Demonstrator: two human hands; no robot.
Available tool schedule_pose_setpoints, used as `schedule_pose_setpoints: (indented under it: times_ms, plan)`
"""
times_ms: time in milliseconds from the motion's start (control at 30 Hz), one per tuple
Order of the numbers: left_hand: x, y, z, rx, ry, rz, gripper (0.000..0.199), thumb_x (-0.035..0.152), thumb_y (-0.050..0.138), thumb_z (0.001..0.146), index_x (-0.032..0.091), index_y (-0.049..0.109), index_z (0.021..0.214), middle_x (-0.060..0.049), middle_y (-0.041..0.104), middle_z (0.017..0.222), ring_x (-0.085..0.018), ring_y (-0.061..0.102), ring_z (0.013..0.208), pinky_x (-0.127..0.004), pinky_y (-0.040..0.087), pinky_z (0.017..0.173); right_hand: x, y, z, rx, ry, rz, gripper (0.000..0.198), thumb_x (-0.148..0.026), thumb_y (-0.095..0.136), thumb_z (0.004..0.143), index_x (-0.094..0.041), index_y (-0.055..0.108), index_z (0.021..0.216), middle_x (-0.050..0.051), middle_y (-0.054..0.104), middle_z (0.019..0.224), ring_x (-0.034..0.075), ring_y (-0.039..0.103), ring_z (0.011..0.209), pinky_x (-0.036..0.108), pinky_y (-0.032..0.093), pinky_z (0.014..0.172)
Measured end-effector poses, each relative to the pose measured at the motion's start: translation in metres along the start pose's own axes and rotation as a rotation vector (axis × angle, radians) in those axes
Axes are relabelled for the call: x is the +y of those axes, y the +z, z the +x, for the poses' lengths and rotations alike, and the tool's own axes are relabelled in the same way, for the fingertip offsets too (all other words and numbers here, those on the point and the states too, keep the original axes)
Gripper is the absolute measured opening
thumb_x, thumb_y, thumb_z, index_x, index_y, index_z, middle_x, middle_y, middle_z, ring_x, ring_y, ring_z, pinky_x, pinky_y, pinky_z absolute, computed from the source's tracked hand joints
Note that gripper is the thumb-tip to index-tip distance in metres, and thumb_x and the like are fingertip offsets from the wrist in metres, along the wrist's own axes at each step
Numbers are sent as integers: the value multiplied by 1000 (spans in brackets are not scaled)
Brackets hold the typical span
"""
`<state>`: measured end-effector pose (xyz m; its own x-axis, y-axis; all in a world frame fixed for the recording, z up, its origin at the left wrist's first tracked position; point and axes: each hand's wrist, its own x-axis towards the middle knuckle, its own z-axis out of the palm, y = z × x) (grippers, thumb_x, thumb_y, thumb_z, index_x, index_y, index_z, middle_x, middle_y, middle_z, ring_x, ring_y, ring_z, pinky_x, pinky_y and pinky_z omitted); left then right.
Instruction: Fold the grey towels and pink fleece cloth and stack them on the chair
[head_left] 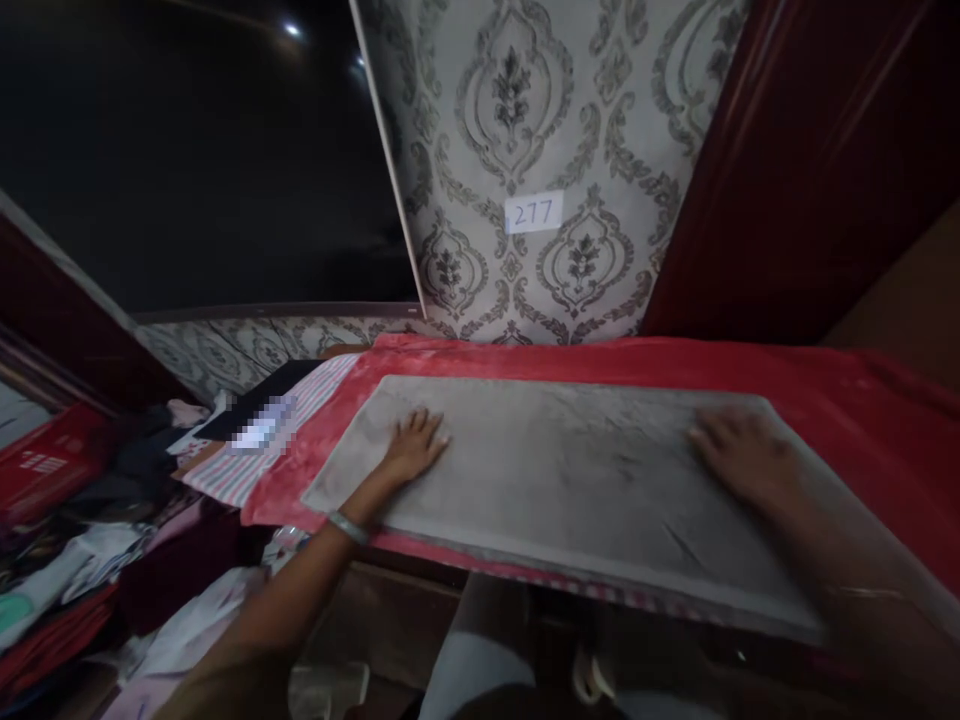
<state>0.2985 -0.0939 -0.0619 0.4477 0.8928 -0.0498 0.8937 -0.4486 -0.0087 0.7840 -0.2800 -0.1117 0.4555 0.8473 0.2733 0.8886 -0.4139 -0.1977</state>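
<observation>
A grey rectangular cloth (525, 480) with a paler border lies spread over a red cloth (847, 410). It looks mostly flat, with a few creases towards the middle and right. On its left part rests my left hand (415, 445), palm down with the fingers spread, a light band round the wrist. Over the right part is my right hand (742, 455), blurred by motion; its fingers look stretched out on or just above the fabric. Neither hand grips anything.
A striped cloth (232, 480) and a dark flat object (259, 400) lie at the left end. Piled clothes (180, 620) fill the lower left. Behind stand a large dark screen (210, 160) and a patterned wall with a paper label (534, 212).
</observation>
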Motion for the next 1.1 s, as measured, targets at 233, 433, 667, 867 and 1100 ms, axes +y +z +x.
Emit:
schedule_pose_setpoints:
  times_ms: [233,433,667,867,1100]
  plan:
    - [24,16,-51,69,63,42,64,52,31,100,29,24,159,-6,17,168,-33,11,154,-63,15,120,-67,-6,-60,-146,-58,-90,67,-56,20,97,-25,34,155,9,29,164,35,24,149,63,24,115]
    - [-46,5,-73,60,-331,27,67,53,29,100,25,22,160,-9,13,168,-40,13,153,-66,21,117,8,-24,-86,-133,116,-79,75,-64,24,95,-20,34,155,15,28,163,40,25,147,66,28,111]
    - [-82,6,-105,71,-439,-9,64,45,28,100,18,29,158,-16,25,165,-40,24,150,-70,24,114,46,-40,-123,-66,227,-44,72,-60,31,96,-14,44,150,23,33,159,47,28,144,70,29,105]
    - [-42,6,-104,313,-283,-38,56,43,32,100,11,52,142,-22,39,157,-40,31,147,-69,31,111,4,-47,-150,53,170,32,56,-46,30,98,-16,59,136,21,51,147,41,39,141,72,30,107]
    - [86,27,-103,271,618,-250,48,42,51,97,23,54,141,-11,51,150,-29,48,137,-50,42,112,-124,-18,-170,33,-443,405,41,-37,43,99,-27,62,134,8,56,146,26,47,138,53,40,111]
